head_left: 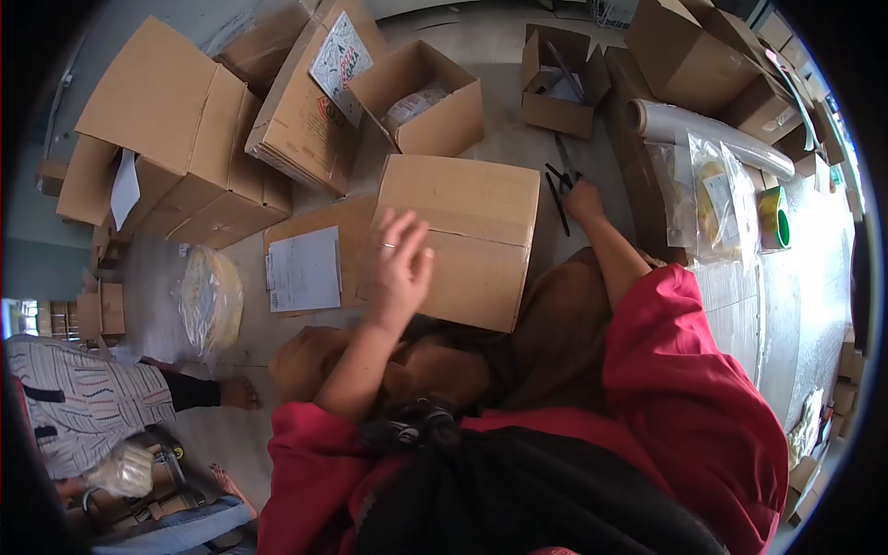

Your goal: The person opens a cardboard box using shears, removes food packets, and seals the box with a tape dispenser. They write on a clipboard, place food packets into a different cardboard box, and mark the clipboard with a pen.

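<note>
A closed cardboard box (455, 242) stands between my legs, its top flaps meeting at a seam. My left hand (403, 264) is over its left side, fingers spread, a ring on one finger, holding nothing. To the right of the box, my right hand (582, 200) is low at the floor, its fingers closed around the dark end of a thin tool with a grey blade (562, 151). Thin black strips (559, 199) lie just left of that hand. Left of the box, a white printed sheet (305, 268) rests on a flat piece of cardboard (354, 242).
Open cartons (424, 102) and a smaller open box (561, 79) stand ahead. A clear film roll (708, 134), plastic bags (712, 203) and green tape (774, 218) lie right. At left are a plastic-wrapped round bundle (209, 298) and another person (92, 393) holding a wrapped pack.
</note>
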`<state>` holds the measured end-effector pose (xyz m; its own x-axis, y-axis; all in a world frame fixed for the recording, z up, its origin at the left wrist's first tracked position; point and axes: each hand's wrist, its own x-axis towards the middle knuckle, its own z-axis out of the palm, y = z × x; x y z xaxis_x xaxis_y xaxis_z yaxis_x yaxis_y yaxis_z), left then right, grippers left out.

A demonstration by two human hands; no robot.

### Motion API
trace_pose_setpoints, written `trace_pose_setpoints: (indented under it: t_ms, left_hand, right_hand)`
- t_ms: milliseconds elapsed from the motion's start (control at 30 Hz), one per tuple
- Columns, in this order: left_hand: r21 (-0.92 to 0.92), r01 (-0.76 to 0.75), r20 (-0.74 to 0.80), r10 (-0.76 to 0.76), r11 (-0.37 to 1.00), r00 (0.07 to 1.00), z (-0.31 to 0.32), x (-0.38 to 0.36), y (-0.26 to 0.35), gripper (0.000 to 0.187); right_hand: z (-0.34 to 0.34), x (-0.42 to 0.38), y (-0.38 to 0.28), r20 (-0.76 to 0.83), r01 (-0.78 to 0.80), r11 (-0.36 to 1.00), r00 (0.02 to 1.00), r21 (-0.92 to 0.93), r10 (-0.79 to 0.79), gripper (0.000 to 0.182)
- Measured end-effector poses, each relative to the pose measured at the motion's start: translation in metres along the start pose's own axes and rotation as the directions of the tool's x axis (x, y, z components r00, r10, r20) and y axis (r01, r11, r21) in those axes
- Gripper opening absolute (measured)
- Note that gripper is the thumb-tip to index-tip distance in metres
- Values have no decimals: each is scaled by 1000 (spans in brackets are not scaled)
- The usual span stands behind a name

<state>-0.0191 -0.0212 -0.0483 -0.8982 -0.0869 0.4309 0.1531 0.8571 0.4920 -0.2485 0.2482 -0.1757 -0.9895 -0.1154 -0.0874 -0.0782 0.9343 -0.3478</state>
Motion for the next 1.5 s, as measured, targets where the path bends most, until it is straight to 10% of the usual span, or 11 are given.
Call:
trace_pose_setpoints:
  t_ms: [233,300,733,900,967,1033,1133,1200,1333,1433,1500]
  left_hand:
    - [33,-54,245,44,998,969,9,-11,54,87]
    - [15,-108,400,93,994,912,0,-11,63,112]
    - [137,-187,360,127,973,924,11,31,21,114]
    - [-37,-92,232,98,995,968,8,52,0,99]
    - [-444,100,105,-60,890,993,-3,48,14,56]
    - [-749,419,314,-282,513,907,-2,16,28,28]
    - [-666,670,658,-165,328,735,5,-16,61,22]
    - [-673,489,660,152,554,736,21,-22,69,25]
    - [-907,421,413,-161,20,896,32,-5,98,46]
    - [-940,258,335,-457,-225,824,16,9,86,51]
    - [-914,287,404,-562,-288,722,11,3,79,47]
  right_hand:
    - [-1,8,0,170,-46,990,983,-132,68,35]
    - [-2,-3,0,-129,-19,963,992,-268,-16,29]
    - [-71,12,-14,273,136,981,957,-141,-94,45]
    - [-134,-33,-2,519,-11,951,840,310,-159,34]
    - [-158,-61,14,249,198,894,916,401,-315,22]
    - [-177,-85,31,280,-134,694,955,707,-102,12]
    - [-213,-130,12,328,-288,526,945,800,19,5]
    - [-208,-145,-10,198,-209,299,978,931,66,8]
    - [-182,-182,-88,398,-374,188,911,908,-109,13]
    - [-134,-209,-121,116,113,595,936,796,-333,21]
    - [-111,-218,-131,-169,518,781,855,348,-491,40]
